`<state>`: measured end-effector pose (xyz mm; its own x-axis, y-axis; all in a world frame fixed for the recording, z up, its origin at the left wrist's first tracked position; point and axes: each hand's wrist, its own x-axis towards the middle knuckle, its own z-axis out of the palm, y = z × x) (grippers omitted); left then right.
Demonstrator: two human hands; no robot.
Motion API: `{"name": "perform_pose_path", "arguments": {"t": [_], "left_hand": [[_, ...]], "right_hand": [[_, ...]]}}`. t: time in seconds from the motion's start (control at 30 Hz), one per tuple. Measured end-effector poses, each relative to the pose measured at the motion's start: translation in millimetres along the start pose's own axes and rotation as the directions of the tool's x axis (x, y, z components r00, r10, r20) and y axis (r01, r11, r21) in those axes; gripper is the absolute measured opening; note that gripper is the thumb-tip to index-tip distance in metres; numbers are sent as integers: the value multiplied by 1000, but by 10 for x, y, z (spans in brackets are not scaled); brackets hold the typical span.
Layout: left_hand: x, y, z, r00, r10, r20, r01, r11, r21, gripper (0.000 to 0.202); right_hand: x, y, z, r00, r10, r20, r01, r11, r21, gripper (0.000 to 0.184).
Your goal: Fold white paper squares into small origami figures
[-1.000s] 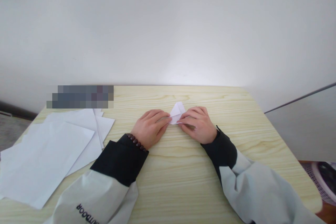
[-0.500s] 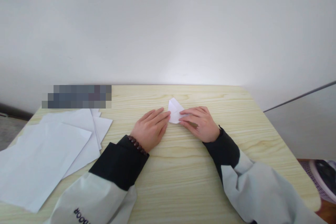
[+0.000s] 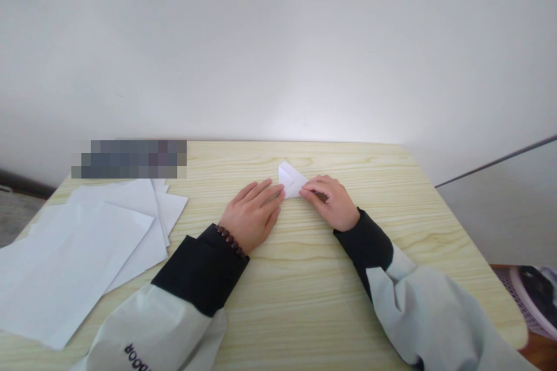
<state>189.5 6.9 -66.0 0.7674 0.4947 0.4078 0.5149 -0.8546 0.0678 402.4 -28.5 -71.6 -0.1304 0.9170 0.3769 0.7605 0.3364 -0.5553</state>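
Pinching the right-hand corner of a small folded paper [image 3: 290, 181] between thumb and fingers, a person's right hand [image 3: 333, 202] meets it on a pale counter [image 3: 278, 307]. The left hand [image 3: 249, 215] lies flat, fingers extended and slightly spread, one fingertip touching the paper's near left side. The paper sits between the hands, touching both, neither clearly nearer; its longest visible edge slants from the far left tip toward the right fingers. Loose sheets [image 3: 82, 266] overlap well to the left.

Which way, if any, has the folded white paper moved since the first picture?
Yes: the folded paper has shifted slightly forward, nearer the back edge of the table.
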Motion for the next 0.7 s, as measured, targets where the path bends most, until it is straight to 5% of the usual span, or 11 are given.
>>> {"name": "perform_pose_path", "arguments": {"t": [0.27,0.7], "left_hand": [[-18,108,-13,999,-9,39,8,999,44,31],[-36,130,-35,998,64,-19,-63,998,14,28]], "right_hand": [[8,-88,48,976,213,-53,-219,967,-132,17],[26,-114,54,957,287,-32,-288,943,-164,14]]}}
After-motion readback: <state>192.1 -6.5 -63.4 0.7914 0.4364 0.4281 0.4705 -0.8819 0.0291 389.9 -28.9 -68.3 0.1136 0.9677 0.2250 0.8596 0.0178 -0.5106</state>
